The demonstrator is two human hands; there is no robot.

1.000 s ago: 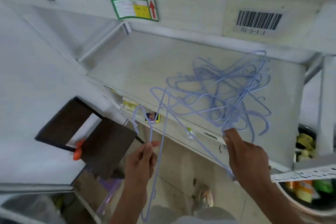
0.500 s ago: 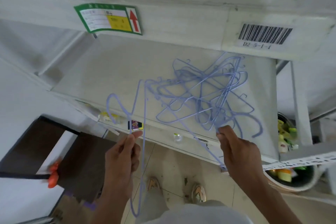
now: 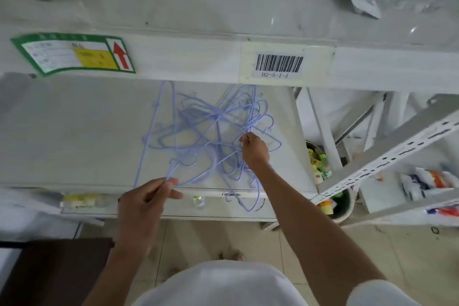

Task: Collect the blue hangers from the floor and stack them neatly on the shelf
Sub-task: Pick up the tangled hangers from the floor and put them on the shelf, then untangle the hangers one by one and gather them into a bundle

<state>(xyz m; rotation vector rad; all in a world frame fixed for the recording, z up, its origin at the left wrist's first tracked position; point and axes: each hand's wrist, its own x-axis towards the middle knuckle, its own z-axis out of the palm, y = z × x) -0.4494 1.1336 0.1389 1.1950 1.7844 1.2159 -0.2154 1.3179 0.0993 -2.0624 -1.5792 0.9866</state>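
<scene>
a tangle of thin pale-blue wire hangers [image 3: 211, 136] lies on the white, flat shelf board [image 3: 74, 131], toward its right half, the hooks and triangular frames crossing one another in no order. some loops at the near right hang past the shelf's front edge. the pile's far end runs under the white front rail of the shelf above [image 3: 198, 57].

the left hand [image 3: 146, 206] is at the shelf's front edge, its fingers closed in a pinch on the near end of one long pale-blue hanger [image 3: 151, 131] whose wire runs away from it toward the back of the shelf, along the left side of the tangle. the right hand [image 3: 254, 149] is over the right part of the pile, fingers curled shut on wires in the tangle; how many it grips cannot be told.

on the upper rail there is a green-bordered label with a yellow patch and a red arrow [image 3: 74, 53] at the left and a white barcode sticker [image 3: 279, 63] further right. to the right of the shelf stands a grey slotted metal rack [image 3: 397, 156], with a round bin holding bottles [image 3: 325, 181] below and between the two. a dark brown board [image 3: 49, 268] sits at the lower left above the pale tiled floor [image 3: 372, 243].
</scene>
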